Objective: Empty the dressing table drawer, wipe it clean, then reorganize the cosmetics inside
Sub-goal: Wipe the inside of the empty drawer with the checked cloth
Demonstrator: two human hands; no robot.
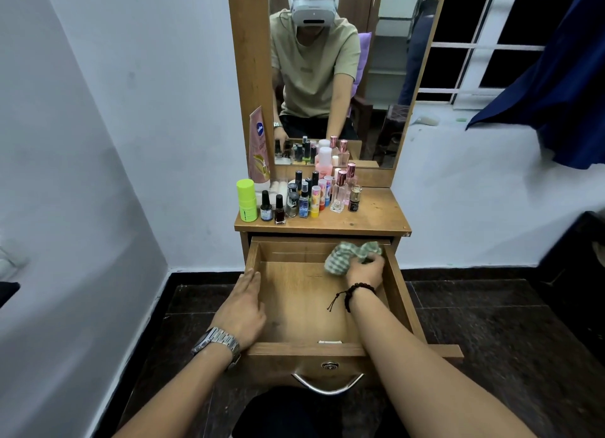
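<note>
A wooden dressing table (376, 214) stands against a pale wall in a room with dark stone flooring, its tall mirror (330, 77) reflecting a seated person in a beige shirt wearing a head-mounted camera; a barred window (491, 38) and a hanging navy cloth (563, 87) fill the right side. The cosmetics (304, 195) stand crowded on the left half of the tabletop: nail polish bottles, small sprays, pink-capped perfume bottles, a lime-green stick (246, 200) and a pink tube (258, 146) leaning against the mirror frame. Below, the drawer (294, 306) is pulled fully out, its wooden floor bare apart from a small pale object near the front edge, too small to identify. The left hand (244, 306), a metal watch at the wrist, lies with fingers straight along the drawer's left wall. The right hand (366, 270), a beaded bracelet at the wrist, curls round a bunched green checked cloth (347, 257) in the drawer's back right corner
</note>
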